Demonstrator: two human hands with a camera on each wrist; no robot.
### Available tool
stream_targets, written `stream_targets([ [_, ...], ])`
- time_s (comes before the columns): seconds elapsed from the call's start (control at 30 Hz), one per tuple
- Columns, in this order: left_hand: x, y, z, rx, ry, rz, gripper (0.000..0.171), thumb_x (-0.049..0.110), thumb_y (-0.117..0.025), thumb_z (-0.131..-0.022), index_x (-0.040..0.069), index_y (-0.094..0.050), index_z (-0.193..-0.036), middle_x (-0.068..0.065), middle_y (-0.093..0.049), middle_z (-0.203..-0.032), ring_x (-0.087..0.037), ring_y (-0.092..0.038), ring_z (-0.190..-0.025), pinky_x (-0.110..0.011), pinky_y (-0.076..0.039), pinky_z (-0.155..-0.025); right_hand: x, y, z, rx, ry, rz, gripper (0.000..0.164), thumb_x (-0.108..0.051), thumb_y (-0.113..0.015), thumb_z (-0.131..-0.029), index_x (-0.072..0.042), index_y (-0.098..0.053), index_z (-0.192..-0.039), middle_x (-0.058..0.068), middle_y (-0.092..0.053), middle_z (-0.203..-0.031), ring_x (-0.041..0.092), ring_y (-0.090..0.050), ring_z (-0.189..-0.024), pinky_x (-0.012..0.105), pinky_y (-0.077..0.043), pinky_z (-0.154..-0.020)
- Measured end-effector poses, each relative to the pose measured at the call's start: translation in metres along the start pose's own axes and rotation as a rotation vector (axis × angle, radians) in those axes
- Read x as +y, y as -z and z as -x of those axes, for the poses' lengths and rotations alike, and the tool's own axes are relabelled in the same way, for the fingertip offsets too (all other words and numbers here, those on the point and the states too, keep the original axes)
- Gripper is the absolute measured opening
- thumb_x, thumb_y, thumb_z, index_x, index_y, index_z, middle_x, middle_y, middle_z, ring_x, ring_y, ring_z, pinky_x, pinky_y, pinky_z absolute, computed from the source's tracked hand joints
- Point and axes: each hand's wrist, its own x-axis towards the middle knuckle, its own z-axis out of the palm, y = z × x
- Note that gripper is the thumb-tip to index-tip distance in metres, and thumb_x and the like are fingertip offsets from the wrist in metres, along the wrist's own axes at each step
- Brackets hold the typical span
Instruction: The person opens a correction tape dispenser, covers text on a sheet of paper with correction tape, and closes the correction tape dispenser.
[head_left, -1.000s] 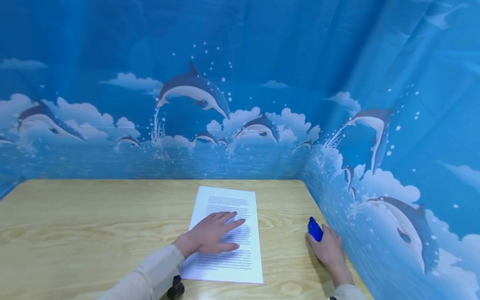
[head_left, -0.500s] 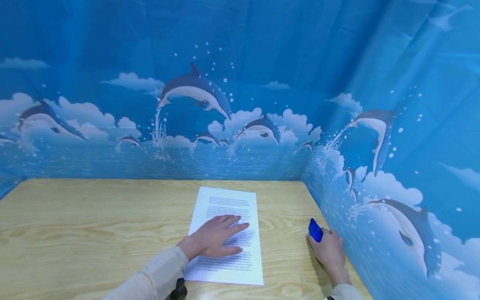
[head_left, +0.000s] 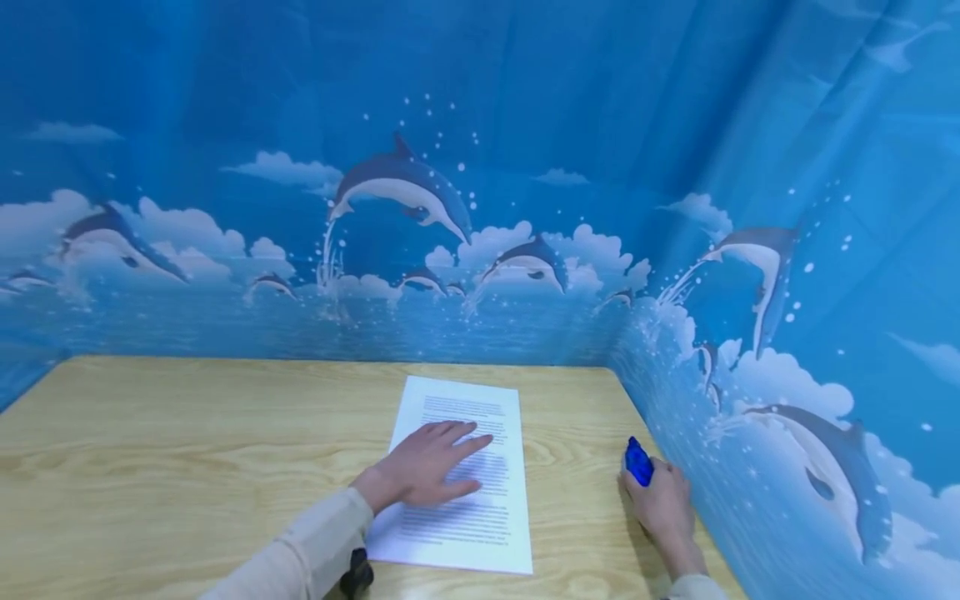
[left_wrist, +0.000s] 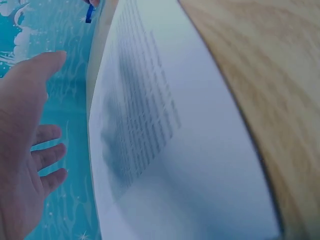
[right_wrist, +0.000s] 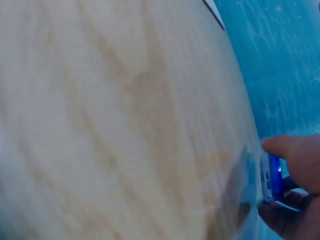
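1. Now the left hand (head_left: 427,467) hangs over the paper (head_left: 465,525), its fingers spread wide.
2. The right hand (head_left: 666,502) holds a blue thing (head_left: 638,462) near the right edge of the worktop (head_left: 225,450).
3. The paper lies flat.

Head view: your L hand (head_left: 431,467) hides pt of the pg (head_left: 448,553), print (head_left: 461,407) too small to read; your R hand (head_left: 663,504), at ~4:30, covers pt of the blue obj (head_left: 639,463). Cut off: L sleeve (head_left: 307,542) @ 7 o'clock, R sleeve (head_left: 696,588) @ 5.
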Motion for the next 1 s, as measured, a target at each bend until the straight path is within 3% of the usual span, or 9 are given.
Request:
stream_targets([
  [0.27, -0.006, 0.013, 0.007, -0.013, 0.053, 0.023, 0.061, 0.051, -0.042, -0.098, 0.023, -0.031, -0.151, -0.01, -0.036, -0.15, -0.028, -0.035, -0.135, -0.049, -0.03, -0.106, -0.013, 0.003, -0.003, 0.061, 0.082, -0.078, 0.062, -0.027, -0.062, -0.092, 0.019, -0.043, -0.13, 0.042, -0.043, -0.121, 0.054, -0.045, -0.111, 0.061, -0.038, -0.093],
  [0.53, -0.014, 0.018, 0.016, -0.007, 0.102, 0.003, 0.06, 0.049, -0.044, -0.098, 0.021, -0.034, -0.15, -0.011, -0.037, -0.149, -0.03, -0.035, -0.134, -0.05, -0.03, -0.106, -0.038, 0.005, -0.001, 0.055, 0.14, -0.133, 0.064, -0.026, -0.064, -0.092, 0.018, -0.041, -0.133, 0.039, -0.043, -0.124, 0.05, -0.045, -0.114, 0.059, -0.038, -0.095],
  [0.73, -0.024, 0.019, 0.026, 0.0, 0.144, -0.026, 0.059, 0.049, -0.044, -0.098, 0.02, -0.036, -0.149, -0.012, -0.038, -0.148, -0.031, -0.036, -0.133, -0.052, -0.03, -0.106, -0.057, -0.004, -0.001, 0.064, 0.198, -0.176, 0.062, -0.023, -0.067, -0.09, 0.018, -0.044, -0.131, 0.036, -0.045, -0.123, 0.047, -0.047, -0.113, 0.057, -0.039, -0.095],
  [1.0, -0.032, 0.019, 0.039, 0.012, 0.206, -0.048, 0.06, 0.05, -0.044, -0.098, 0.02, -0.035, -0.149, -0.012, -0.038, -0.148, -0.032, -0.035, -0.134, -0.052, -0.031, -0.105, -0.088, -0.024, 0.003, -0.002, 0.238, -0.221, 0.062, -0.024, -0.067, -0.09, 0.013, -0.044, -0.134, 0.032, -0.047, -0.124, 0.045, -0.049, -0.114, 0.056, -0.041, -0.094],
])
